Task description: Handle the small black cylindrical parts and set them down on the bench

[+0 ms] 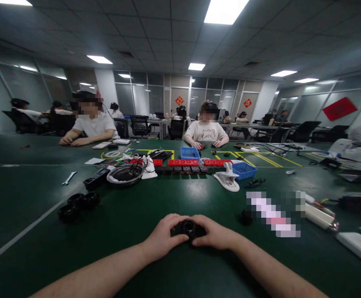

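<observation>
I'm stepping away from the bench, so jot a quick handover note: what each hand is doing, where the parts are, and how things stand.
Left hand and right hand both grip one small black round part resting on the green table.
Three similar black round parts lie apart, far left.
White clamp and blue bin sit ahead.
Cannot tell how far the part's assembly has got.

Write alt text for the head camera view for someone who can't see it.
Both hands, left hand and right hand, grip a small black round part on a green table. Three more black rings lie to the left; red parts, blue bins and seated people lie beyond.
</observation>
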